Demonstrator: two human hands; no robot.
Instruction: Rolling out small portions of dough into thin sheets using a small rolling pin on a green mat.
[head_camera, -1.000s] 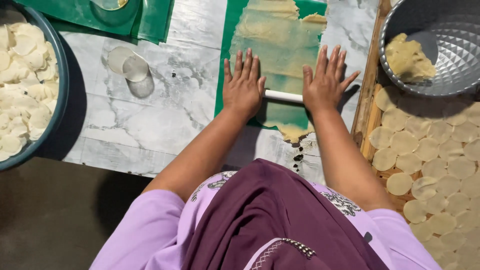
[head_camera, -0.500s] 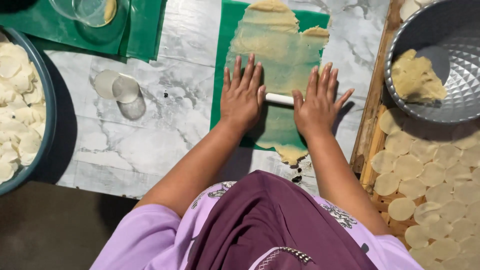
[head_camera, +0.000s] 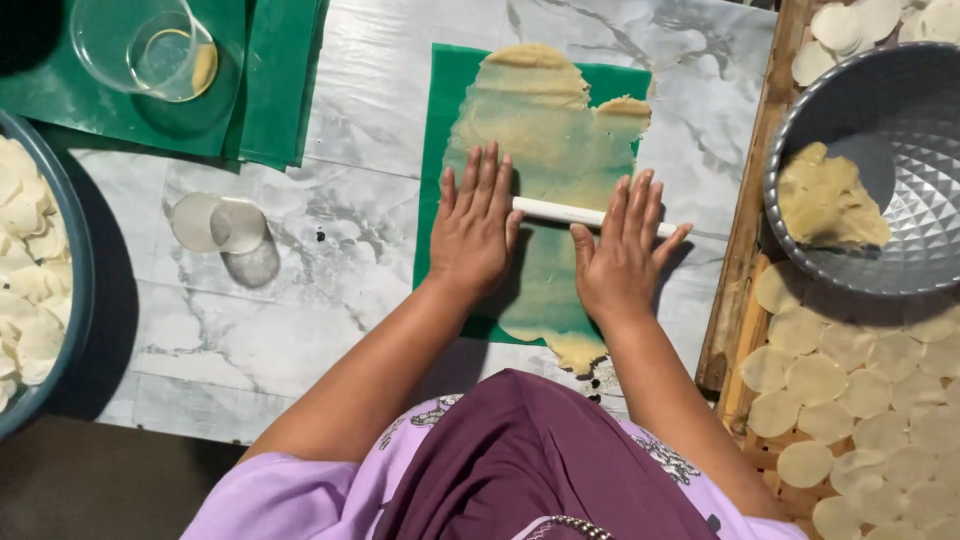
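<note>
My left hand (head_camera: 474, 225) and my right hand (head_camera: 620, 250) lie flat, fingers spread, on a thin white rolling pin (head_camera: 555, 211). The pin rests across a sheet of pale yellow dough (head_camera: 545, 130) flattened under clear plastic on a green mat (head_camera: 441, 120). Each palm presses one end of the pin, so only its middle and right tip show. The dough runs from the mat's far edge to past its near edge.
A clear round cutter (head_camera: 217, 223) lies left on the marble-patterned top (head_camera: 370, 80). A clear cup (head_camera: 150, 45) stands on green sheets far left. A dark basin (head_camera: 75, 270) holds dough discs. A metal bowl (head_camera: 900, 260) holds dough scraps; a wooden rack (head_camera: 740, 230) carries several discs.
Both hands have rolled the pin away from me along the dough, from near its front end toward the middle. The view has shifted with them.
</note>
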